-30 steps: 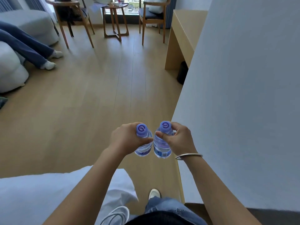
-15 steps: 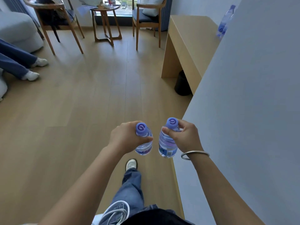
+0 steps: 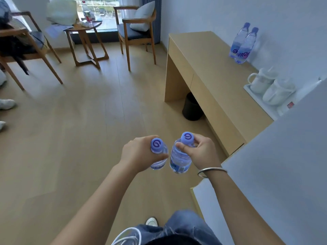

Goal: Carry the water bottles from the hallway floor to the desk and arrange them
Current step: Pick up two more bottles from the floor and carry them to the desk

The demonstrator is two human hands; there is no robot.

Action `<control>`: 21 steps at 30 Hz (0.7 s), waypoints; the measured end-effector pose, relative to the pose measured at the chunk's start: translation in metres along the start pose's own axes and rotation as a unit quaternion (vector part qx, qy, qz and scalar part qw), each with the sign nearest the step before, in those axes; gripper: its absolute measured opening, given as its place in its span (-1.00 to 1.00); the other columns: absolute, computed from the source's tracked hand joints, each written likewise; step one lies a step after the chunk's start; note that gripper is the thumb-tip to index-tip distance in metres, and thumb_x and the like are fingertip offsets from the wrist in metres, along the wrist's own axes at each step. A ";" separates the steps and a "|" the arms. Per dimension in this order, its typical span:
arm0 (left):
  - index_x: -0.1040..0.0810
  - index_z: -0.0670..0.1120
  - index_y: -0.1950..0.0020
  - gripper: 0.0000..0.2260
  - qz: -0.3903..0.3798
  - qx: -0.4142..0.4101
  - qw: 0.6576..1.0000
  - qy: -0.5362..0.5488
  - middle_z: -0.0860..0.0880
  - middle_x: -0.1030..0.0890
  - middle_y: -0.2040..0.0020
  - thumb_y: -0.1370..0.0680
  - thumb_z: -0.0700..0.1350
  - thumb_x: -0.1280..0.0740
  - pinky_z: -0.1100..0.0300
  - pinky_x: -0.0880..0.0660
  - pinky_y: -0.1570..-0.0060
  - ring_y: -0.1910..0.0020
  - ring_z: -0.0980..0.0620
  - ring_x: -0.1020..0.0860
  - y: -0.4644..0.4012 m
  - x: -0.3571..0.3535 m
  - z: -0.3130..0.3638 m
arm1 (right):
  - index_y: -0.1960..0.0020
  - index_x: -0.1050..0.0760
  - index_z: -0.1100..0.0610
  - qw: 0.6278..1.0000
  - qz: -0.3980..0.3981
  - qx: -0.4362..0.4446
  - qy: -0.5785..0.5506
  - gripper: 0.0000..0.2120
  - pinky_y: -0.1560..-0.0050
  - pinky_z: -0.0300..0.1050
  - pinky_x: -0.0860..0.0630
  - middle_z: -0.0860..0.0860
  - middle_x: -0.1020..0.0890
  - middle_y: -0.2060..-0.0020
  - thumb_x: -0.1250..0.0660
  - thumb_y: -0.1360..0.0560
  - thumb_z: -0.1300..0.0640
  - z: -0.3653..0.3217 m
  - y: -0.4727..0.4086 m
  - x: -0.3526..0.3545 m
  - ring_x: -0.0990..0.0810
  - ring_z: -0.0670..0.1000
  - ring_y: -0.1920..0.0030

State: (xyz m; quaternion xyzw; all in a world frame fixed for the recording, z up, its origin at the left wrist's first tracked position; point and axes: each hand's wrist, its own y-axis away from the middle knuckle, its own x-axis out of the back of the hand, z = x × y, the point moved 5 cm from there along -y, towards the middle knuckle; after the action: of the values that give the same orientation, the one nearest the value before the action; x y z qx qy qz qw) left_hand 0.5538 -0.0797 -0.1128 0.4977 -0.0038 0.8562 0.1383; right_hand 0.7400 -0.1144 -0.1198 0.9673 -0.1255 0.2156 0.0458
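Bottles in transit toward desk

Bottles were carried upright by their necks, one per hand, nearly touching. Left hand (image 3: 139,154) wrapped curled fingers round the left bottle (image 3: 158,156); right hand (image 3: 201,152) pinched the right bottle (image 3: 180,160) below its cap. Two bottles (image 3: 243,45) stood against the wall on the desk (image 3: 203,55). Bare top lay between them and the tray (image 3: 265,101); wall corner (image 3: 265,156) crowded the right.

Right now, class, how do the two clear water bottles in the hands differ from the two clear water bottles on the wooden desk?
The carried pair, one in the left hand and one in the right hand, is gripped near the caps above the floor. The pair of bottles on the desk stands upright by the wall, touched by no hand. Both pairs have purple caps.
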 end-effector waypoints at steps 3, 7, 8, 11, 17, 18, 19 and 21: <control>-0.49 0.12 0.21 -0.72 -0.010 -0.004 1.000 0.021 0.18 -0.53 0.39 -0.28 0.27 -0.41 0.27 -0.25 0.45 0.39 0.21 -0.45 -0.042 0.005 -0.004 | 0.14 -0.62 0.11 1.000 0.007 -0.012 0.001 -0.83 0.08 -0.04 -0.59 0.03 -0.68 0.22 -0.51 -0.32 0.08 -0.005 -0.036 -0.005 -0.63 0.01 0.16; -0.53 0.11 0.14 -0.69 -0.020 -0.035 0.999 0.018 0.18 -0.53 0.37 -0.29 0.28 -0.41 0.30 -0.27 0.45 0.39 0.18 -0.45 -0.104 0.008 0.002 | 0.14 -0.62 0.15 1.000 0.018 -0.012 -0.006 -0.83 0.14 -0.13 -0.57 0.04 -0.67 0.25 -0.51 -0.33 0.10 -0.007 -0.089 -0.008 -0.63 -0.01 0.20; -0.54 0.10 0.15 -0.68 -0.021 -0.040 0.999 0.017 0.18 -0.53 0.38 -0.29 0.28 -0.41 0.30 -0.27 0.45 0.39 0.18 -0.45 -0.117 0.008 0.004 | 0.16 -0.62 0.15 1.000 0.017 -0.014 -0.009 -0.83 0.16 -0.15 -0.56 0.03 -0.67 0.26 -0.50 -0.33 0.10 -0.007 -0.102 -0.008 -0.62 -0.02 0.21; -0.53 0.11 0.16 -0.69 -0.018 -0.047 0.999 0.021 0.21 -0.51 0.41 -0.28 0.28 -0.42 0.30 -0.28 0.46 0.39 0.22 -0.46 -0.172 0.010 0.010 | 0.16 -0.61 0.19 1.000 0.020 -0.015 -0.015 -0.82 0.17 -0.13 -0.54 0.06 -0.66 0.27 -0.50 -0.34 0.10 -0.005 -0.156 -0.007 -0.61 0.02 0.23; -0.56 0.11 0.10 -0.69 -0.020 -0.069 0.997 -0.002 0.22 -0.50 0.39 -0.28 0.24 -0.44 0.34 -0.37 0.38 0.33 0.16 -0.49 -0.294 0.021 0.042 | 0.13 -0.61 0.19 0.998 0.051 -0.014 -0.026 -0.81 0.26 -0.35 -0.46 0.00 -0.66 0.29 -0.50 -0.34 0.10 -0.008 -0.270 0.015 -0.59 -0.16 0.29; -0.56 0.12 0.09 -0.69 -0.020 -0.075 0.997 -0.004 0.23 -0.50 0.40 -0.28 0.24 -0.44 0.35 -0.37 0.38 0.33 0.17 -0.49 -0.312 0.024 0.048 | 0.14 -0.61 0.18 0.998 0.055 -0.015 -0.021 -0.81 0.29 -0.41 -0.43 -0.02 -0.65 0.31 -0.50 -0.34 0.08 -0.010 -0.285 0.020 -0.57 -0.19 0.33; -0.56 0.12 0.10 -0.69 -0.019 -0.081 0.997 0.000 0.23 -0.50 0.39 -0.28 0.24 -0.44 0.34 -0.37 0.38 0.34 0.19 -0.49 -0.333 0.026 0.057 | 0.15 -0.61 0.15 0.998 0.064 -0.018 -0.021 -0.82 0.30 -0.40 -0.44 -0.04 -0.65 0.32 -0.50 -0.34 0.07 -0.010 -0.305 0.028 -0.56 -0.19 0.34; -0.55 0.14 0.12 -0.72 -0.017 -0.095 0.995 0.013 0.23 -0.52 0.38 -0.28 0.23 -0.45 0.29 -0.42 0.34 0.32 0.20 -0.51 -0.371 0.030 0.075 | 0.18 -0.60 0.11 0.995 0.092 -0.023 -0.022 -0.85 0.29 -0.30 -0.44 -0.07 -0.63 0.36 -0.50 -0.33 0.08 -0.013 -0.339 0.044 -0.53 -0.19 0.36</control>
State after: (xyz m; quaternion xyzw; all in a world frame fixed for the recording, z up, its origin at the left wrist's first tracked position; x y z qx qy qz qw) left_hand 0.6927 0.2732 -0.0981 0.4709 -0.0750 0.8560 0.1998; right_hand 0.8622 0.2043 -0.1014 0.9548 -0.2201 0.1948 0.0450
